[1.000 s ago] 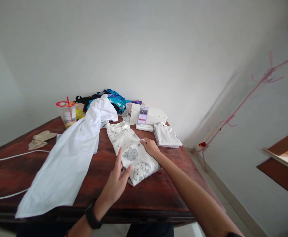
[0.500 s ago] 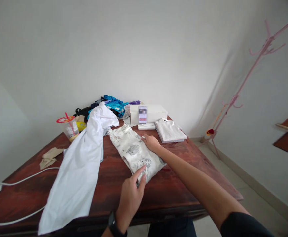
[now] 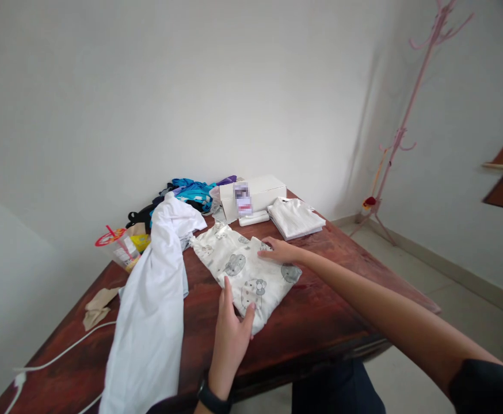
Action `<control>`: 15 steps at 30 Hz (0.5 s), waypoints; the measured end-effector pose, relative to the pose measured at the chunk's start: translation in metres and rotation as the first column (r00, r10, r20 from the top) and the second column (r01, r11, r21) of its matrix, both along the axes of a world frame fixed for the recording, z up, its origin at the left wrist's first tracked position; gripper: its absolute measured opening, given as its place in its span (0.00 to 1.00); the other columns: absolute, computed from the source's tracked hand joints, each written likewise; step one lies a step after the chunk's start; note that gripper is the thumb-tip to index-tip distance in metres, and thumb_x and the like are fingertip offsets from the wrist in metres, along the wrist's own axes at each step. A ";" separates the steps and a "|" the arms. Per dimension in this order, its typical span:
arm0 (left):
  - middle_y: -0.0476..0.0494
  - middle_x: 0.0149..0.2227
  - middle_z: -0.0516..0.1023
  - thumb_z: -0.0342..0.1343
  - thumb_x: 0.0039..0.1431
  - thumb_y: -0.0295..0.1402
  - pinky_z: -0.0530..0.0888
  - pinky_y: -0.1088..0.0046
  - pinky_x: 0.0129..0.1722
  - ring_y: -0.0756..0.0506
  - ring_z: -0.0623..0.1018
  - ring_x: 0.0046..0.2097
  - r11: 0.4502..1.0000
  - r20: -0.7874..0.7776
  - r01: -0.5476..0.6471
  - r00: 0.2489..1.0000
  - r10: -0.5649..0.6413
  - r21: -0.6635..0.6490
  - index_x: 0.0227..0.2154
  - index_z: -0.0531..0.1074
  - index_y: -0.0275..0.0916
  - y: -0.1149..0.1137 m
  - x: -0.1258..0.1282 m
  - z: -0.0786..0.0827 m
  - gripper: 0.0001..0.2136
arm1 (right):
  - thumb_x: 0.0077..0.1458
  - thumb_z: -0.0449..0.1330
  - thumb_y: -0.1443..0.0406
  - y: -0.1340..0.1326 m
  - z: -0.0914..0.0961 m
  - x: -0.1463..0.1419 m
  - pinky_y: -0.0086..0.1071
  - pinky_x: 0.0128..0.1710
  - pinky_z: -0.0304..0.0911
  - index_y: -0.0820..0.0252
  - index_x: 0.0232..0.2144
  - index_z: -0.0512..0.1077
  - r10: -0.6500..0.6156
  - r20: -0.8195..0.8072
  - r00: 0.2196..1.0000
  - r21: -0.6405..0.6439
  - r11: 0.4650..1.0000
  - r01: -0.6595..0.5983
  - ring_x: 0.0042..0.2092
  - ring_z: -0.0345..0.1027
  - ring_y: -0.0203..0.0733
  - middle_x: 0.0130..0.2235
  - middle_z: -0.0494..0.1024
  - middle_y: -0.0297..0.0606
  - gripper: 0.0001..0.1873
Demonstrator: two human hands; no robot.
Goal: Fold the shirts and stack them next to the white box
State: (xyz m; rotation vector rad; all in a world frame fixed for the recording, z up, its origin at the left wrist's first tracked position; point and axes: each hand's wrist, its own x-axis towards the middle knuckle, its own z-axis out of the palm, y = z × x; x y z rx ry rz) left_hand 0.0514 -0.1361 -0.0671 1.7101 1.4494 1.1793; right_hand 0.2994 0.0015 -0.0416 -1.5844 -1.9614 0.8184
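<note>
A folded white garment printed with grey cartoon cats [image 3: 243, 270] lies in the middle of the dark wooden table [image 3: 320, 310]. My left hand [image 3: 231, 330], with a black watch on the wrist, rests at the garment's near left edge, fingers stretched and thumb on the cloth. My right hand [image 3: 279, 251] lies flat on the garment's far right part, fingers spread toward the left. Neither hand grips the cloth; both press on it.
A long white garment [image 3: 152, 310] drapes off the table's left side. At the back stand a white box [image 3: 255, 194], a folded white stack [image 3: 295, 217], a heap of coloured clothes [image 3: 186, 192] and a plastic cup [image 3: 119, 248]. A white cable [image 3: 57, 359] and a pink coat stand [image 3: 400, 123] are nearby.
The view has swung left and tilted. My left hand slid back to the garment's near left edge and flattened; my right hand moved a little right across the cloth.
</note>
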 end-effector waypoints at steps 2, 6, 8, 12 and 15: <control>0.33 0.67 0.63 0.64 0.56 0.41 0.80 0.64 0.44 0.34 0.77 0.56 0.998 0.051 0.042 0.998 -0.040 -0.039 0.69 0.55 0.44 0.008 -0.007 0.005 0.40 | 0.56 0.64 0.50 -0.017 -0.005 0.017 0.43 0.58 0.64 0.61 0.58 0.68 0.092 -0.163 0.982 -0.034 0.995 -0.098 0.58 0.69 0.54 0.58 0.74 0.49 0.32; 0.34 0.63 0.70 0.63 0.58 0.41 0.79 0.63 0.46 0.37 0.80 0.51 0.981 0.137 0.078 0.989 -0.054 -0.178 0.65 0.64 0.39 0.041 -0.021 0.017 0.33 | 0.57 0.64 0.51 -0.057 -0.008 0.038 0.42 0.57 0.67 0.58 0.64 0.61 0.196 -0.457 0.868 -0.043 0.970 -0.241 0.59 0.68 0.51 0.62 0.71 0.46 0.38; 0.33 0.60 0.73 0.63 0.57 0.37 0.74 0.62 0.55 0.37 0.77 0.57 0.988 0.107 0.024 0.994 -0.008 -0.152 0.61 0.69 0.35 0.055 -0.025 0.018 0.29 | 0.57 0.64 0.52 -0.074 -0.007 0.039 0.43 0.58 0.66 0.58 0.67 0.57 0.226 -0.483 0.846 0.006 0.967 -0.255 0.60 0.67 0.51 0.64 0.68 0.46 0.40; 0.32 0.62 0.70 0.58 0.60 0.34 0.74 0.64 0.56 0.38 0.73 0.60 0.998 -0.009 0.031 0.999 -0.031 -0.058 0.60 0.68 0.32 0.053 -0.027 0.010 0.25 | 0.58 0.61 0.58 -0.103 -0.009 0.033 0.46 0.64 0.57 0.59 0.64 0.64 0.168 -0.346 0.923 0.120 0.984 -0.135 0.62 0.64 0.52 0.63 0.69 0.44 0.33; 0.29 0.64 0.65 0.55 0.63 0.37 0.80 0.60 0.46 0.39 0.80 0.50 0.997 -0.239 0.060 0.970 -0.048 0.043 0.65 0.62 0.36 0.026 -0.027 0.004 0.28 | 0.60 0.57 0.61 -0.126 -0.013 0.029 0.46 0.64 0.57 0.59 0.61 0.69 0.077 -0.231 0.970 0.106 0.993 -0.054 0.62 0.66 0.52 0.61 0.73 0.43 0.27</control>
